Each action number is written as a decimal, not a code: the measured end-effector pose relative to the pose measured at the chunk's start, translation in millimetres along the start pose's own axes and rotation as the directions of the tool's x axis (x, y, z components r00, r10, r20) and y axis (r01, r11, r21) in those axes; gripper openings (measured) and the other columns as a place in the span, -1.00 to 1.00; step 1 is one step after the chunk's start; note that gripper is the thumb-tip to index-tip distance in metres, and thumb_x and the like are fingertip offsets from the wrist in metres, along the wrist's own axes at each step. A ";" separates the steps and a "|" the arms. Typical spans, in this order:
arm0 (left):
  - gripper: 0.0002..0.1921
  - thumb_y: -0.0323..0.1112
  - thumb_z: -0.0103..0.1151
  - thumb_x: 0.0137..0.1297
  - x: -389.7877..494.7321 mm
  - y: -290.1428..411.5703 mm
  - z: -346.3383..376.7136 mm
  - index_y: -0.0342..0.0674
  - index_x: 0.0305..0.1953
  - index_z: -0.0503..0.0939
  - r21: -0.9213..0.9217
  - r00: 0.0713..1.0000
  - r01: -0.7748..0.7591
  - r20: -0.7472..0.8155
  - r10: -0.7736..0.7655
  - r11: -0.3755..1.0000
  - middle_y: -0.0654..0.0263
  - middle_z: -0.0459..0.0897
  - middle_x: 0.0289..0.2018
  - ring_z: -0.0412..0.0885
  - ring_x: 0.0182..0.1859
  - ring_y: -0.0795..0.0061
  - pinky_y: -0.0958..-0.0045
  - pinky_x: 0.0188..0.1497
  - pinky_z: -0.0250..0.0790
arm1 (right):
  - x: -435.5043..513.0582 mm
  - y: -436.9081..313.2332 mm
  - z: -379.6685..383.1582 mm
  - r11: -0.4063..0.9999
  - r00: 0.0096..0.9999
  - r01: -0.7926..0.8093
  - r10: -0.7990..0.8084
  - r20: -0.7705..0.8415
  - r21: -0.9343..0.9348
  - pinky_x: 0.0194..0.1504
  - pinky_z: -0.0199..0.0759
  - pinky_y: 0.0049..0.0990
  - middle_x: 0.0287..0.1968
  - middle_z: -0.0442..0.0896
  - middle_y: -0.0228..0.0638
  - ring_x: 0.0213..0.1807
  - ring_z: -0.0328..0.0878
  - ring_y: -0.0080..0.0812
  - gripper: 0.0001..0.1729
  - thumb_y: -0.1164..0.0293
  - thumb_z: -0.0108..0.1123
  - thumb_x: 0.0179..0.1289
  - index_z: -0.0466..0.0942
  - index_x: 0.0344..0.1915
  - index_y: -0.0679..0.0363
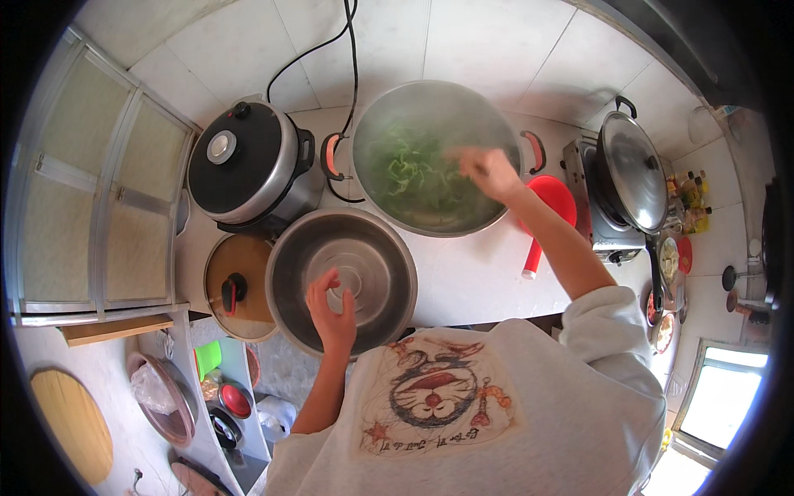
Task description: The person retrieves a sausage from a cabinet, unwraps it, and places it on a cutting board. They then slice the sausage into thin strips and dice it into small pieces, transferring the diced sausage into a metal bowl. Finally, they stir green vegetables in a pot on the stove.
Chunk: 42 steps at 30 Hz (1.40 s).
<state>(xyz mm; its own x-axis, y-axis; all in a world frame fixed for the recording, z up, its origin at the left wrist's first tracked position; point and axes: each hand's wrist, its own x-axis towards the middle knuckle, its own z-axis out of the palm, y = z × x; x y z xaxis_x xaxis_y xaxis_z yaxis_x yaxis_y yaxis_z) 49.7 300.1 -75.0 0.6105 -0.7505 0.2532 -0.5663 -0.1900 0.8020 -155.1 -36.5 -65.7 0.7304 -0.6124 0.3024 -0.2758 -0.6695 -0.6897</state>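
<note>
A large steaming metal pot point(372, 198) with two red-and-black handles stands on the white counter. Leafy greens point(406, 164) lie in its liquid, partly veiled by steam. My right hand point(490, 172) is above the right side of the pot, its fingers curled and blurred. Whether they hold anything cannot be made out. Over a wide stainless steel basin point(388, 273), nearer my body, hovers my left hand point(333, 310) with thumb and fingers apart and nothing in them. A red plastic ladle point(552, 198) rests on the counter beside the pot, under my right forearm.
An electric pressure cooker point(248, 167) and a glass pot lid point(248, 297) sit to the left. At the right, a lidded wok point(633, 167) stands on a gas stove point(586, 186), with condiment bottles point(691, 192) behind. A black cord point(353, 62) hangs down the tiled wall.
</note>
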 end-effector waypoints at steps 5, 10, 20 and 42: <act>-0.58 -0.53 0.17 0.07 -6.8 -3.9 1.4 -0.20 0.04 0.51 -0.022 1.000 0.032 0.001 -0.032 0.999 0.23 0.55 -0.19 0.50 -0.09 0.30 0.29 0.11 0.21 | 34.8 41.2 5.0 0.548 0.539 -0.309 0.775 -0.331 0.777 -0.57 0.12 -0.46 -0.46 0.40 -0.43 -0.60 0.17 -0.53 -0.68 0.41 -0.04 0.32 0.61 -0.03 0.18; -0.59 -0.51 0.18 0.08 -6.3 -2.3 0.4 -0.20 0.04 0.51 -0.017 0.999 0.041 -0.001 -0.041 0.999 0.23 0.56 -0.19 0.50 -0.07 0.29 0.28 0.13 0.20 | 30.8 20.3 5.2 0.072 0.347 -0.266 0.937 0.026 0.961 -0.63 -0.15 -0.56 -0.55 0.21 -0.51 -0.65 -0.06 -0.60 -0.64 0.39 -0.10 0.37 0.56 0.05 0.17; -0.55 -0.56 0.19 0.05 -1.0 -0.2 3.2 -0.20 0.05 0.50 -0.049 1.000 -0.013 0.007 0.014 0.999 0.23 0.55 -0.17 0.50 -0.08 0.30 0.29 0.11 0.21 | 3.9 -13.3 -29.3 -0.043 0.481 -0.003 0.876 0.039 0.999 -0.63 -0.25 -0.64 -0.61 0.13 -0.64 -0.68 -0.15 -0.70 -0.67 0.41 -0.18 0.42 0.45 0.09 0.14; -0.55 -0.58 0.17 0.07 0.8 8.1 12.6 -0.21 0.06 0.49 -0.023 0.996 -0.046 0.076 0.047 0.999 0.22 0.54 -0.18 0.50 -0.08 0.28 0.27 0.09 0.22 | -37.9 -52.1 -31.0 0.888 0.921 -0.387 0.385 0.057 0.247 -0.46 0.23 -0.59 -0.50 0.40 -0.52 -0.49 0.29 -0.66 -0.70 0.47 -0.16 0.33 0.58 -0.15 0.15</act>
<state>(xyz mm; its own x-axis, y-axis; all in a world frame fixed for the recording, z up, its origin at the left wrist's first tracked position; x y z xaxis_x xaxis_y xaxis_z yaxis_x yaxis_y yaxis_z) 38.6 290.0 -75.1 0.5390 -0.8047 0.2488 -0.5809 -0.1413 0.8017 -187.7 8.6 -20.9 0.6021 -0.7980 -0.0248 -0.3733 -0.2540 -0.8922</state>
